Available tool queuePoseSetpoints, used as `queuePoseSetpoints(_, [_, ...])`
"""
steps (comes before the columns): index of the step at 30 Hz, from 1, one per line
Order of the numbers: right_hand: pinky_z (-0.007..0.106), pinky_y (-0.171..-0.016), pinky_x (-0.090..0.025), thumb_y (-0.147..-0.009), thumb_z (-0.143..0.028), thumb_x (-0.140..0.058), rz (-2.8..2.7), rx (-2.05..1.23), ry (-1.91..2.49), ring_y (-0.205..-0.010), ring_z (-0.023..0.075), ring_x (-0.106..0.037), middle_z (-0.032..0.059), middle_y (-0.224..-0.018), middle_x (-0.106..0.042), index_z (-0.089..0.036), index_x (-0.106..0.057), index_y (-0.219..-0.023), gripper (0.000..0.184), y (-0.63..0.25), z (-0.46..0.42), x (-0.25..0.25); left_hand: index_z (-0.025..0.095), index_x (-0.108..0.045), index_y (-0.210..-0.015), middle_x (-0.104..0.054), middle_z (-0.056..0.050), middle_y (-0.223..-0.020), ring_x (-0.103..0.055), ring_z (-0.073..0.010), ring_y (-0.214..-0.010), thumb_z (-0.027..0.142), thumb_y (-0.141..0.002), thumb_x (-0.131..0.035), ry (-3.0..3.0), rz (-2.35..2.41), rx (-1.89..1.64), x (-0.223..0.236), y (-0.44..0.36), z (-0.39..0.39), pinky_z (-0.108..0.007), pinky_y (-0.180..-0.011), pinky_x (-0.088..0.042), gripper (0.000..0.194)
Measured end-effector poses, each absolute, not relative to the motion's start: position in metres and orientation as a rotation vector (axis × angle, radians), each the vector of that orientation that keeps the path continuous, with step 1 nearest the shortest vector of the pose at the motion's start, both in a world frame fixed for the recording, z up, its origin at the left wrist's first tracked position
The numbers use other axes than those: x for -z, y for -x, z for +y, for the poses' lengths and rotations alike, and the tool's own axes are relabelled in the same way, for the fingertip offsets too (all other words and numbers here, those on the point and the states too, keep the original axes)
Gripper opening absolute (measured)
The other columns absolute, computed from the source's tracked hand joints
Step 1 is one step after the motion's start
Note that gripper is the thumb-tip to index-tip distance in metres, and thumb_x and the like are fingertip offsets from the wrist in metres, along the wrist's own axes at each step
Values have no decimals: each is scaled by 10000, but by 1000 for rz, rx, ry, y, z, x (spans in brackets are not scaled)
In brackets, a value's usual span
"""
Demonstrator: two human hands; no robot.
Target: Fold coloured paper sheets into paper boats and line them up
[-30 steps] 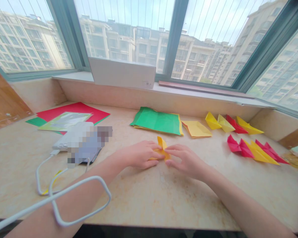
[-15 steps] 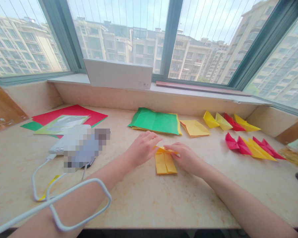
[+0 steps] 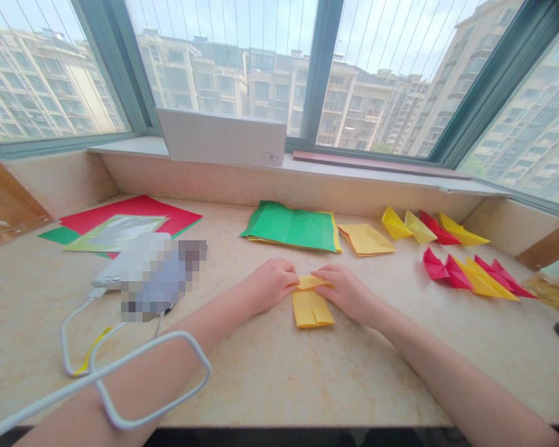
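Plainly, 2 hands shared 1 piece of folded yellow paper (image 3: 313,309) on the bench (image 3: 279,379). The left hand (image 3: 274,284) pinched the far left end of its folded band, fingers bunched together; the right hand (image 3: 345,290) pinched the opposite end, fingers curved and close to each other. The yellow paper lay between the hands, its lower part, slit near the middle, reaching past the fingertips toward the person.

Farther right sat 7 folded paper shapes in 2 rows: the back row (image 3: 420,228) had 4, 3 in yellow tones and 1 red, and the front row (image 3: 489,280) had 3, 2 pinkish red and 1 yellow. Beyond the hands lay 1 green-topped stack (image 3: 291,226) and, just beside it, 1 yellow-orange square (image 3: 367,241). To the left were 1 red sheet (image 3: 172,214), 1 packet (image 3: 114,233), 1 white device (image 3: 142,251) and 1 pixelated object (image 3: 161,285); a white cable (image 3: 28,410) crossed above the left forearm.

A broad stretch of bench ran from the yellow paper to the front edge, and a narrower strip separated the hands from the green-topped stack.
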State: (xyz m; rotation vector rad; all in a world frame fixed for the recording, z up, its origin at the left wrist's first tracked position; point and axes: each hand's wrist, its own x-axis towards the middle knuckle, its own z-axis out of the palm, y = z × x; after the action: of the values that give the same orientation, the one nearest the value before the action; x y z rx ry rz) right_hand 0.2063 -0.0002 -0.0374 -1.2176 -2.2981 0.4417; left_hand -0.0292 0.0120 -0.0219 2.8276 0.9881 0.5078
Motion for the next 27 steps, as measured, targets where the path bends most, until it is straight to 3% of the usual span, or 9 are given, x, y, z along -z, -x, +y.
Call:
queuePoseSetpoints(4, [353,-891,-483,-911,-224,-592,-2314,-508,1193,-973,210,-623,69,-1052,-686,-216,-757,-1002,188,-205,0,37,195,-754,-871,-699,-55,-969,-618,-187,-882,243,-933,-543,-2903,893,-455,19,36,15,-310,-814,-433,226])
queuePoseSetpoints(7, [345,-878,-470,-941,-245,-555,-2365,-487,1164,-958,201,-608,68,-1029,-674,-220,-772,-921,219,-204,0,33,237,-759,-930,-695,-57,-1034,-607,-204,-944,287,-934,-547,-2983,813,-428,11,42,15,-337,-868,-414,218])
queuePoseSetpoints(12, [430,-961,-399,-947,-261,-551,-2470,-375,1141,-1041,229,-582,51,-1070,-669,-259,-763,-922,214,-207,-2,27,242,-758,-961,-695,-65,-1060,-610,-215,-973,321,-929,-542,-2949,790,-417,4,45,12,-362,-908,-409,232])
queuePoseSetpoints(15, [423,-940,-416,-955,-266,-535,-2437,-376,1178,-1010,224,-597,49,-1023,-686,-252,-760,-910,230,-207,-1,29,210,-759,-928,-706,-75,-1007,-618,-215,-948,293,-945,-505,-2899,833,-469,8,43,13,-360,-890,-425,267])
queuePoseSetpoints(18, [429,-941,-431,-923,-270,-584,-2364,-357,1233,-1035,244,-597,74,-1064,-686,-243,-710,-1125,240,-206,1,33,205,-728,-1036,-703,-76,-1019,-621,-228,-952,262,-894,-585,-2835,877,-516,15,40,15,-362,-875,-450,209])
queuePoseSetpoints(20, [452,-963,-420,-897,-274,-623,-2346,-334,1250,-1061,263,-589,87,-1097,-680,-237,-673,-1204,314,-205,1,34,204,-676,-1150,-686,-83,-1066,-613,-237,-989,222,-841,-635,-2763,909,-578,18,38,16,-368,-888,-464,312])
queuePoseSetpoints(24, [413,-909,-460,-875,-206,-631,-2254,-422,1209,-971,239,-611,79,-1005,-684,-217,-720,-1104,245,-203,-2,31,191,-560,-1295,-668,-66,-1030,-617,-198,-932,151,-784,-614,-2499,925,-743,20,32,13,-341,-850,-501,516])
queuePoseSetpoints(27, [339,-812,-495,-870,-164,-608,-2099,-578,1126,-865,192,-621,53,-917,-671,-213,-743,-998,193,-202,-3,25,152,-604,-1211,-684,-60,-945,-632,-186,-825,256,-829,-587,-2204,1041,-830,17,27,9,-307,-739,-514,396])
